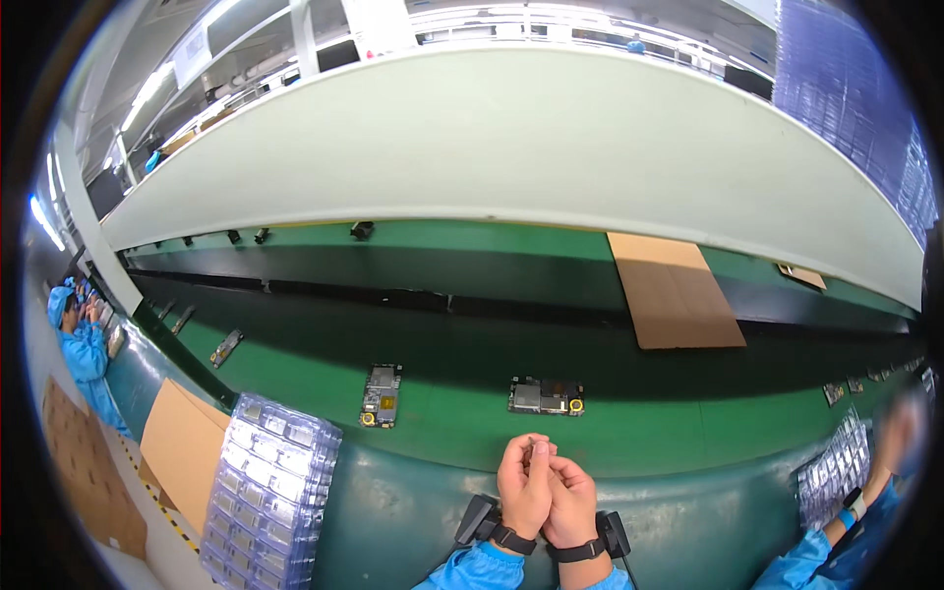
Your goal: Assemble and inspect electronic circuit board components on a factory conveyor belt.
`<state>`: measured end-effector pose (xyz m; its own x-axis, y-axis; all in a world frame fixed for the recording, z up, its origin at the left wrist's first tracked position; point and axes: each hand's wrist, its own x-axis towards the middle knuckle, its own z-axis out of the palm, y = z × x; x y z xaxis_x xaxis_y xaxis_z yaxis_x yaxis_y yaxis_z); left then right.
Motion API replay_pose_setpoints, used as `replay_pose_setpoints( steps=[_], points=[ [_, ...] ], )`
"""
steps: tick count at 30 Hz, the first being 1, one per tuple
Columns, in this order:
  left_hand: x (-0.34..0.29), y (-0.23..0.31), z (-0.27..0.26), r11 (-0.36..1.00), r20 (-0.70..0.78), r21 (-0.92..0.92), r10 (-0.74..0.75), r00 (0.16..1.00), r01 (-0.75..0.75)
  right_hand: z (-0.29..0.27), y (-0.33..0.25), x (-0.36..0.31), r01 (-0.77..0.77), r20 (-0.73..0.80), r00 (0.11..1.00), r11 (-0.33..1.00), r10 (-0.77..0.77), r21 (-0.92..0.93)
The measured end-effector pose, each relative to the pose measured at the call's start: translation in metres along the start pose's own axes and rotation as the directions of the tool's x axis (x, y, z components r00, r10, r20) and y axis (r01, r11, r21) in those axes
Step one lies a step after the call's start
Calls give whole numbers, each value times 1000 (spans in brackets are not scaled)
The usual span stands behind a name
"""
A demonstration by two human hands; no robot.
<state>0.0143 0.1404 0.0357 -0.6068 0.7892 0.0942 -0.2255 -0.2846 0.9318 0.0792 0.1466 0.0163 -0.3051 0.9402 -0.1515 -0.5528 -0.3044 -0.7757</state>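
My left hand (524,489) and my right hand (571,503) are pressed together above the near edge of the green bench. Their fingers are closed and meet at the tips; whatever may be between them is hidden. Just beyond the fingertips a dark circuit board (546,396) lies lengthwise on the green belt (462,433), touched by neither hand. Another circuit board (381,395), turned upright in the view, lies to its left. Each wrist wears a black strap with a dark box on it.
Stacked clear plastic trays (270,492) stand at my left, beside cardboard (180,433). A brown cardboard sheet (678,295) leans across the belt's far side. More boards lie farther left and right. At right, a co-worker's arm (836,526) reaches past another clear tray (834,472).
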Motion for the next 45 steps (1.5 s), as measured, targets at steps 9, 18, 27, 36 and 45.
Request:
replay_pose_setpoints(
  steps=[9,18,27,36,45],
  points=[
    [3,-7,-7,997,4,-69,22,1000,-22,-7,1,2,-69,46,997,984,62,166],
    [9,-6,-9,1000,16,2,-6,1000,6,-6,0,3,-141,59,990,971,132,193],
    [11,-9,-14,999,57,39,-33,998,31,-3,-4,4,-160,69,987,960,148,232],
    [9,-8,-14,999,36,-16,48,998,-48,-1,1,5,-126,77,991,966,112,223],
    [47,18,-63,734,-155,639,415,896,-230,-7,2,5,-122,166,983,948,75,293]
  ],
)
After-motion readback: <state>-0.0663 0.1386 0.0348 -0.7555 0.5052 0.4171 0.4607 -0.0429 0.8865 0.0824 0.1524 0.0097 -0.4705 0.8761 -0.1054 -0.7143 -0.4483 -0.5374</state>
